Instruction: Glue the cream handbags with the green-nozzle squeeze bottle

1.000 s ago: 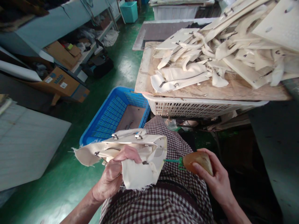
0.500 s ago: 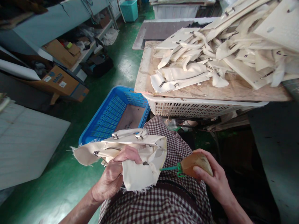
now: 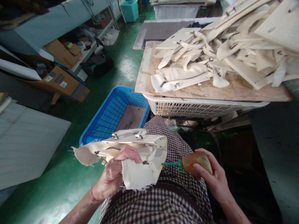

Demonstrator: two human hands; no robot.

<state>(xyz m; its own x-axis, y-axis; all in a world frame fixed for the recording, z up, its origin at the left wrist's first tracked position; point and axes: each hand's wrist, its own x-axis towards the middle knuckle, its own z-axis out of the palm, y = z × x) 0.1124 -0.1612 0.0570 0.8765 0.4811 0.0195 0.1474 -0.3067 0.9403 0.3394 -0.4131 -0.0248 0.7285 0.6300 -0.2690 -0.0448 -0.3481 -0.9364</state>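
Observation:
Over my lap, my left hand is closed on a cream fabric bag piece with frayed edges, metal fittings and a zipper. My right hand is wrapped round a squeeze bottle of amber-brown material with a thin green nozzle. The nozzle points left, its tip at the right edge of the bag piece; I cannot tell whether it touches. A pale yellowish streak runs along that edge. My left palm and part of the bag's inside are hidden by the folded fabric.
A blue basket stands on the green floor ahead. To the right, a wooden board over a white basket carries a heap of cream bag pieces. A cardboard box and a white panel are at left.
My right hand has raised the bottle's nozzle slightly along the right edge of the bag piece. My left hand and the bag piece have stayed almost still.

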